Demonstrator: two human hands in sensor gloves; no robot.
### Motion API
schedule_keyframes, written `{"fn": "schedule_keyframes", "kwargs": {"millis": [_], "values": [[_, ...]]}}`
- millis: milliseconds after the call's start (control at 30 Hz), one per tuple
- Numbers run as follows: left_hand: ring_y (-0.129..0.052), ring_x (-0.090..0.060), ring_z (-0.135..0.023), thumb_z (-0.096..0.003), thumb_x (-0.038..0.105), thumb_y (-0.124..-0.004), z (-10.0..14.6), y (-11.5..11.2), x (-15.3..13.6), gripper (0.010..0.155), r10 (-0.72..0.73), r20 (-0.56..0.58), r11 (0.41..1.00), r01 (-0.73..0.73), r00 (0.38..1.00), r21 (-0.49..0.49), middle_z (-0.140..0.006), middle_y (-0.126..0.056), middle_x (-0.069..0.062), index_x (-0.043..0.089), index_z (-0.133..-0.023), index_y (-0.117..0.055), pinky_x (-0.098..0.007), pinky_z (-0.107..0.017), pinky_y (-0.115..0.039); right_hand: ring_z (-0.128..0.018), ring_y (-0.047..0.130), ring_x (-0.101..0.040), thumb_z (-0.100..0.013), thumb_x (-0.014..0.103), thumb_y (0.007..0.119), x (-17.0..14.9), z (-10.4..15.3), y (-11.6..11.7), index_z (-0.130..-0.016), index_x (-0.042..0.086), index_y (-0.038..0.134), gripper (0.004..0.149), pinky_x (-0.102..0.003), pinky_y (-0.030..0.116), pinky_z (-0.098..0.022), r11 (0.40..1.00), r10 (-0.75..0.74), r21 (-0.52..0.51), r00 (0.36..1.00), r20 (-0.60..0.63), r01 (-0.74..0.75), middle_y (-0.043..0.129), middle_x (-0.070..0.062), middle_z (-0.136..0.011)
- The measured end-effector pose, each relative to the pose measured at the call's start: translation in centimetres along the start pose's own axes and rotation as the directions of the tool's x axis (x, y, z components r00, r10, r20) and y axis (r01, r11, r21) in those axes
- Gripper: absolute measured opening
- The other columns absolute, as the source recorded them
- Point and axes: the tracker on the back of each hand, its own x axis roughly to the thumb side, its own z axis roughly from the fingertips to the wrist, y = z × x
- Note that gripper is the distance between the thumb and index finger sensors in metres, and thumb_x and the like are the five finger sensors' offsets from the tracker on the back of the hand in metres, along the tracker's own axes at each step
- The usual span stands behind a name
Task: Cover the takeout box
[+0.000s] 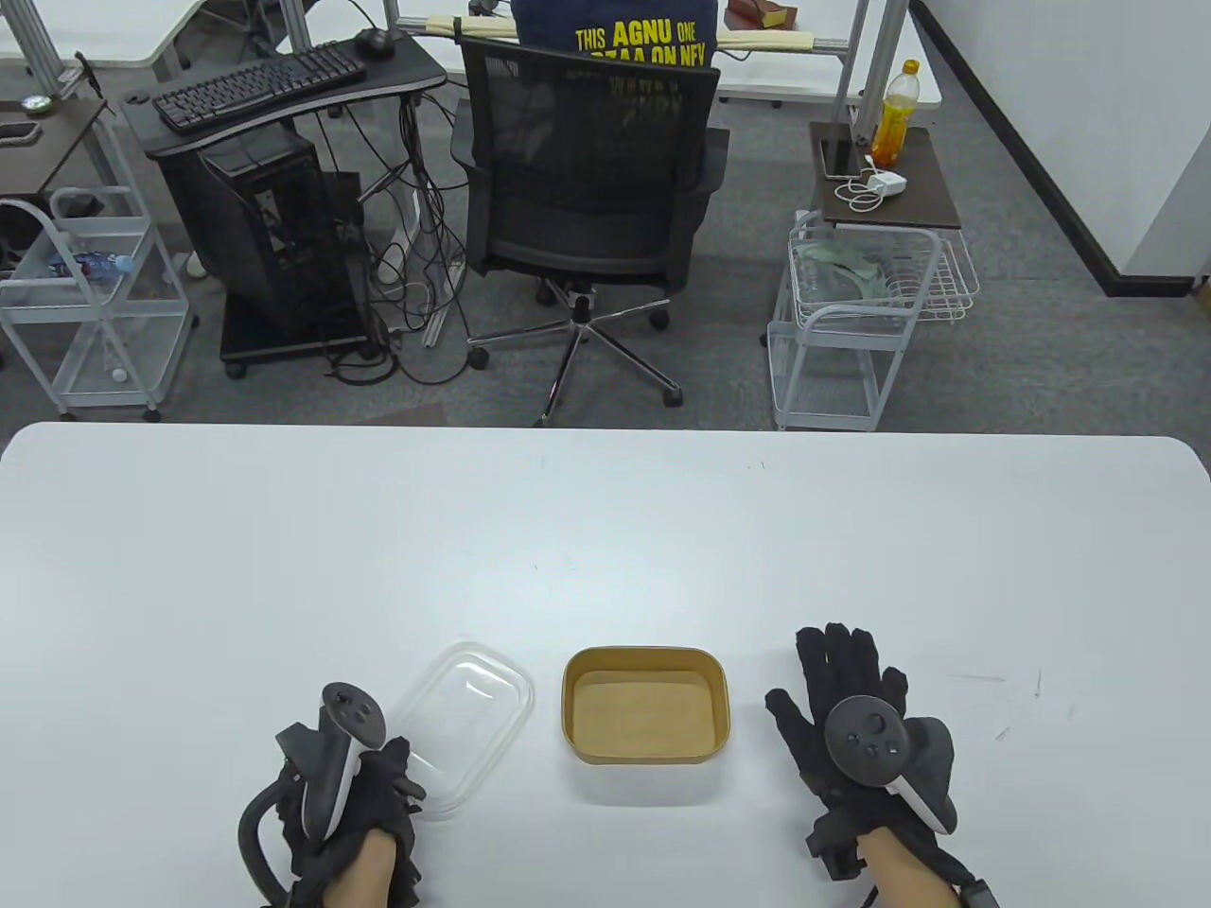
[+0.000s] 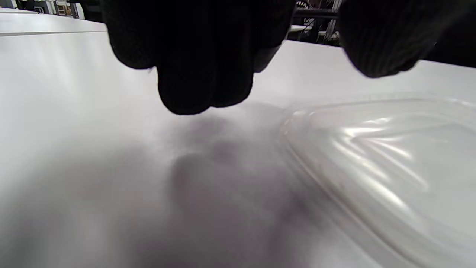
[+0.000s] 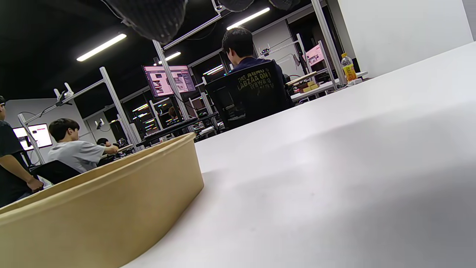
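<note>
An open, empty brown paper takeout box [image 1: 646, 705] stands near the table's front edge, and its wall also shows in the right wrist view [image 3: 93, 208]. A clear plastic lid [image 1: 464, 724] lies on the table just left of it. My left hand [image 1: 402, 771] is at the lid's near left corner. In the left wrist view its curled fingers [image 2: 200, 74] hang over the table beside the lid [image 2: 390, 167], with the thumb over the lid's edge; it grips nothing. My right hand [image 1: 837, 672] rests flat on the table right of the box, fingers spread.
The white table [image 1: 605, 530] stretches far beyond the box. Past its far edge stand a black office chair [image 1: 587, 189], a white wire cart [image 1: 851, 312] and a computer desk [image 1: 274, 104].
</note>
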Motion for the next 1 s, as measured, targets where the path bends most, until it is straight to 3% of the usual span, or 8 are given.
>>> {"fn": "schedule_keyframes", "kwargs": {"millis": [167,400,733,1000], "values": [[-0.109,-0.016,-0.053,-0.034,0.068,-0.083,-0.6,-1.1,0.4,0.066,-0.075,-0.022,0.991,0.072,0.997,-0.113,-0.063,-0.108,0.007,0.024,-0.083,-0.083,-0.036,-0.05,-0.084,-0.108,0.033,-0.053,-0.061,0.048,0.067,-0.1,0.0,-0.1,-0.116,0.009,0.043,0.071,-0.079,0.034,-0.067,1.0,-0.001,0.003,1.0,-0.01,0.001,0.038,-0.03,-0.12],[-0.108,-0.011,-0.045,-0.0352,0.067,-0.08,-0.9,-2.0,1.4,0.061,-0.142,-0.044,0.981,0.135,0.989,-0.138,-0.05,-0.105,0.012,0.023,-0.078,-0.082,-0.035,-0.049,-0.084,-0.108,0.034,-0.053,-0.062,0.047,0.067,-0.2,0.0,-0.2,-0.116,0.009,0.043,0.071,-0.079,0.035,-0.067,1.0,-0.012,0.003,1.0,-0.026,0.012,0.038,-0.03,-0.12],[-0.107,-0.009,-0.041,-0.0427,0.053,-0.077,-1.1,-2.5,1.5,0.048,-0.046,-0.14,0.978,0.017,0.989,-0.206,-0.048,-0.101,0.016,0.02,-0.078,-0.078,-0.034,-0.048,-0.085,-0.108,0.035,-0.054,-0.062,0.047,0.067,-0.6,-0.2,-0.4,-0.116,0.009,0.044,0.071,-0.08,0.035,-0.067,0.999,-0.039,0.003,0.998,-0.056,0.04,0.039,-0.03,-0.12],[-0.107,-0.007,-0.038,-0.043,0.052,-0.076,-1.4,-2.5,1.5,0.044,-0.025,-0.191,0.976,-0.017,0.981,-0.216,-0.045,-0.101,0.018,0.021,-0.075,-0.078,-0.032,-0.047,-0.086,-0.107,0.036,-0.054,-0.062,0.047,0.067,-0.6,-0.1,-0.3,-0.116,0.008,0.044,0.07,-0.08,0.036,-0.067,0.999,-0.036,0.004,0.998,-0.056,0.036,0.039,-0.03,-0.12]]}}
